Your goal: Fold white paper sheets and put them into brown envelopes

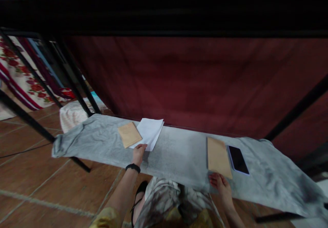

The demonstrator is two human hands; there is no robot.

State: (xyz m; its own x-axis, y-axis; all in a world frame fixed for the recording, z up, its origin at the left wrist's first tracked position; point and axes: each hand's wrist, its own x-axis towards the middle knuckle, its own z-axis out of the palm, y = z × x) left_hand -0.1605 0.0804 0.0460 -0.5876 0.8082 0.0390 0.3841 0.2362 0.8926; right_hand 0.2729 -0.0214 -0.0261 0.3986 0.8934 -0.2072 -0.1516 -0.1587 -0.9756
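Observation:
My left hand (138,153) pinches the near corner of folded white paper (150,131) lying on a grey cloth. Left of it, a small brown paper packet, perhaps an envelope (129,134), overlaps the paper's edge. On the right, my right hand (220,183) rests by the near edge of a larger brown envelope (218,156), fingers loosely bent and a little apart; whether they touch it is hard to tell. Just right of that envelope lies a phone (238,159) with a dark screen and a pale case.
The grey cloth (179,149) covers a long narrow board in a black metal frame (294,108). A dark red sheet (192,84) hangs behind it, and a dark beam crosses overhead. Floral fabric (33,81) and a striped cloth (73,115) are at left, above the tiled floor (46,180).

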